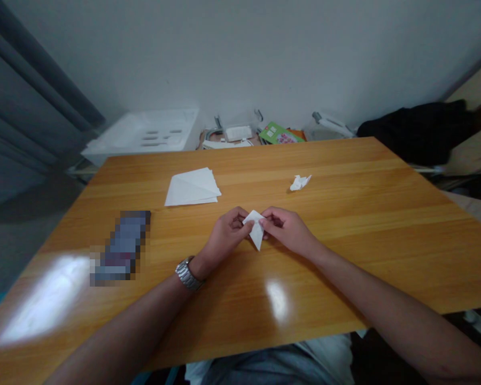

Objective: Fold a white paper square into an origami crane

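A small folded white paper piece (256, 231), pointed at its lower end, is held just above the wooden table (344, 224) near its middle. My left hand (224, 236) pinches its left side with curled fingers; a metal watch sits on that wrist. My right hand (285, 229) pinches its right side, fingers closed. Both hands meet at the paper.
A stack of white paper sheets (192, 188) lies to the far left of the hands. A small folded paper figure (300, 182) rests farther back right. A pixelated flat object (120, 247) lies at the left. White tray, boxes and dark cloth sit beyond the far edge.
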Demonstrator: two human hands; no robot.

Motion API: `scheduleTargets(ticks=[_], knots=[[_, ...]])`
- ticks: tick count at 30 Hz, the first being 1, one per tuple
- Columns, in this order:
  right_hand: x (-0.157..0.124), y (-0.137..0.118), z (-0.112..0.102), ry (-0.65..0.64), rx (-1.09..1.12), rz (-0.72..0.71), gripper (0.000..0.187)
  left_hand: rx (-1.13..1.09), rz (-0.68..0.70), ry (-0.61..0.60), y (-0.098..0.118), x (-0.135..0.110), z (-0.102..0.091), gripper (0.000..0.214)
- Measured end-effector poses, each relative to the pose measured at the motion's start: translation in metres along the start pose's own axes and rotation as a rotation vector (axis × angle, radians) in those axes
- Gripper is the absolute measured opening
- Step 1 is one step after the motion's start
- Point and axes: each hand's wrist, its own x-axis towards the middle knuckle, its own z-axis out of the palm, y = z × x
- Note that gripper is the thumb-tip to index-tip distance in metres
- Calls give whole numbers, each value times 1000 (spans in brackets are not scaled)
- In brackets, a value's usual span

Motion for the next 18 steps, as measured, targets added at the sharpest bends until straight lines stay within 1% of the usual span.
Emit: scheduleTargets(ticks=[4, 9, 18], knots=[[0, -1, 0, 10, 29, 29, 27, -19, 5, -14, -1, 1, 0, 28], [1, -2, 1, 11, 111, 52, 30, -4, 30, 18, -1, 2, -2, 27], [-1, -3, 3, 42, 91, 35, 32, -2, 25, 15, 5, 0, 1, 27]])
